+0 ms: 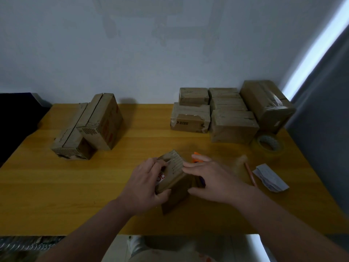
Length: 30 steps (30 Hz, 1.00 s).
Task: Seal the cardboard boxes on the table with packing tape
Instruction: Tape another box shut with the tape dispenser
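Both hands meet on a small box (174, 173) standing tilted on the table (56, 186), near its front edge. The left hand (145, 184) grips the box's left side, fingers curled over the top edge and thumb hooked under the near corner. The right hand (213, 178) lies against the right side with fingers fairly straight, index finger across the ribbed top flap and thumb at the near edge; it presses rather than clasps. A white label with red print shows just under the left fingers.

Just beyond the right fingertips an orange object (196, 156) pokes out, mostly hidden by the hand, so I cannot tell what it is. To the right of the right hand lies a pencil (250, 173), and beside that a folded paper (271, 177). Farther out on that side, well apart from the grip, the tape roll (270, 144) lies flat on the table.

Beyond the left hand, toward the far left, two boxes (90, 127) sit side by side, touching, the taller one with red print on its side. Beyond the right hand a stack of boxes (213, 114) stands against the wall (132, 53), and a large box (268, 104) wrapped in shiny clear tape leans next to it, just behind the roll. A grey curtain (321, 138) hangs at the far right.
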Each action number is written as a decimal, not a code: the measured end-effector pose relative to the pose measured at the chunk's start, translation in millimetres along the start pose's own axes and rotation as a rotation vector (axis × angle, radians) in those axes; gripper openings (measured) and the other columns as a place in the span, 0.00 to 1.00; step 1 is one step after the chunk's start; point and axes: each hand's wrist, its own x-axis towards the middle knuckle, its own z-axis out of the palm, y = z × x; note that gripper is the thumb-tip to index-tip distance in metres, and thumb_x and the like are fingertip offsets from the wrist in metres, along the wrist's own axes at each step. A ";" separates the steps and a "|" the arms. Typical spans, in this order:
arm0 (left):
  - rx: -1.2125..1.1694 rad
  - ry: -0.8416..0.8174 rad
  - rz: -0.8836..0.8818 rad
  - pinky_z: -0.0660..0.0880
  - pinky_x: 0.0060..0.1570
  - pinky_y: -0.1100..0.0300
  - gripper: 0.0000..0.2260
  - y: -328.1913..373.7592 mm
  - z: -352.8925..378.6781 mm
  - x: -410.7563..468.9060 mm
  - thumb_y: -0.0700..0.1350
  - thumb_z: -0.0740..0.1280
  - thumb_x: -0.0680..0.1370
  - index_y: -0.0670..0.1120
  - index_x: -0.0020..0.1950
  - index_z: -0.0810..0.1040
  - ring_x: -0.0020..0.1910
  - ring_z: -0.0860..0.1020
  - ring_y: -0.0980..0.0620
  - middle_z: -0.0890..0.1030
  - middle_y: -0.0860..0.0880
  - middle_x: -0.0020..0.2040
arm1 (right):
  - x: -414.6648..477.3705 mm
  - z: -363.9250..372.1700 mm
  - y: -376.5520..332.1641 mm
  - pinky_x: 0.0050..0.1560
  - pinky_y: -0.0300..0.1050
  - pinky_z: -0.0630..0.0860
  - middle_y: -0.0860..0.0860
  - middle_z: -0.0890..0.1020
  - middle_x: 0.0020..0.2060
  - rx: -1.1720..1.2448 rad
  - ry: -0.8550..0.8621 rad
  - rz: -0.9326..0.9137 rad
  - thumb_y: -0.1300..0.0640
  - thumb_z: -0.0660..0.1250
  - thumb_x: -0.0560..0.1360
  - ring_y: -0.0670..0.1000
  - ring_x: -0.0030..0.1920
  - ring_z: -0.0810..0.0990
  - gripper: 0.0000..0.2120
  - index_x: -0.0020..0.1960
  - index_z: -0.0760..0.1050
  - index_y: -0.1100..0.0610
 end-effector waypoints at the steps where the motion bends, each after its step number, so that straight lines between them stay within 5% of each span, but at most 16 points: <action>1: 0.001 -0.006 -0.005 0.72 0.51 0.54 0.31 0.2 -0.4 0.2 0.62 0.65 0.68 0.47 0.66 0.67 0.55 0.72 0.49 0.70 0.48 0.56 | -1.1 -1.2 0.0 0.70 0.45 0.62 0.33 0.63 0.72 0.001 0.026 0.011 0.42 0.68 0.74 0.39 0.74 0.51 0.29 0.73 0.65 0.42; 5: -0.019 -0.021 -0.030 0.72 0.53 0.53 0.32 0.6 -2.4 2.0 0.62 0.65 0.67 0.48 0.67 0.68 0.54 0.71 0.51 0.69 0.50 0.58 | 0.2 -1.6 -1.2 0.62 0.46 0.71 0.35 0.73 0.66 -0.021 0.099 0.034 0.42 0.68 0.74 0.42 0.67 0.62 0.22 0.66 0.75 0.44; 8: -0.057 -0.037 -0.077 0.72 0.55 0.53 0.33 0.0 -8.7 5.7 0.63 0.64 0.66 0.47 0.67 0.69 0.55 0.69 0.53 0.68 0.51 0.57 | 2.5 -0.4 2.9 0.52 0.42 0.71 0.40 0.81 0.52 0.030 0.244 0.081 0.44 0.69 0.74 0.42 0.56 0.68 0.09 0.47 0.82 0.49; 10: -0.136 -0.033 -0.179 0.71 0.55 0.59 0.36 -3.1 -16.2 9.2 0.65 0.62 0.65 0.48 0.69 0.67 0.55 0.67 0.55 0.65 0.52 0.57 | 4.4 5.7 11.5 0.47 0.41 0.70 0.44 0.82 0.43 0.069 0.320 0.171 0.47 0.69 0.74 0.43 0.51 0.70 0.10 0.40 0.81 0.52; 14: -0.339 -0.114 -0.446 0.65 0.58 0.63 0.40 -10.8 -30.6 16.4 0.61 0.69 0.71 0.51 0.77 0.55 0.67 0.62 0.50 0.56 0.53 0.68 | 9.0 27.9 25.0 0.48 0.46 0.77 0.45 0.78 0.44 0.013 0.091 0.433 0.46 0.66 0.76 0.46 0.47 0.76 0.07 0.49 0.77 0.48; 16: -0.386 -0.149 -0.524 0.64 0.58 0.61 0.41 -16.3 -35.0 17.9 0.54 0.71 0.74 0.51 0.78 0.49 0.69 0.61 0.48 0.56 0.50 0.72 | 13.2 40.0 25.6 0.40 0.42 0.74 0.46 0.76 0.45 -0.029 -0.083 0.544 0.45 0.68 0.76 0.48 0.45 0.77 0.14 0.56 0.73 0.51; 19: -0.483 -0.151 -0.633 0.66 0.63 0.53 0.48 -29.0 -37.4 16.4 0.56 0.74 0.69 0.51 0.79 0.47 0.70 0.62 0.46 0.58 0.49 0.73 | 20.4 57.6 24.8 0.42 0.45 0.75 0.51 0.79 0.52 -0.023 -0.181 0.618 0.50 0.68 0.76 0.52 0.51 0.80 0.24 0.67 0.63 0.54; 22: -0.747 -0.132 -0.728 0.70 0.62 0.47 0.52 -34.3 -37.2 9.8 0.57 0.75 0.62 0.54 0.79 0.49 0.69 0.65 0.45 0.58 0.50 0.74 | 24.0 64.7 23.8 0.39 0.46 0.73 0.52 0.79 0.50 0.013 -0.133 0.631 0.60 0.64 0.78 0.53 0.49 0.80 0.21 0.68 0.60 0.54; 25: -1.007 -0.123 -0.697 0.73 0.51 0.58 0.50 -36.8 -34.5 2.6 0.47 0.76 0.62 0.54 0.78 0.51 0.61 0.70 0.50 0.61 0.51 0.71 | 26.0 62.7 29.6 0.33 0.48 0.72 0.51 0.76 0.40 0.118 -0.005 0.649 0.63 0.63 0.76 0.52 0.38 0.78 0.16 0.56 0.61 0.48; 30: -1.075 -0.276 -0.591 0.72 0.52 0.62 0.50 -52.9 -32.2 -7.2 0.48 0.72 0.55 0.60 0.75 0.56 0.64 0.68 0.55 0.62 0.55 0.70 | 32.3 50.6 31.8 0.42 0.47 0.73 0.51 0.76 0.51 0.559 0.235 0.681 0.62 0.62 0.79 0.53 0.48 0.76 0.13 0.56 0.65 0.47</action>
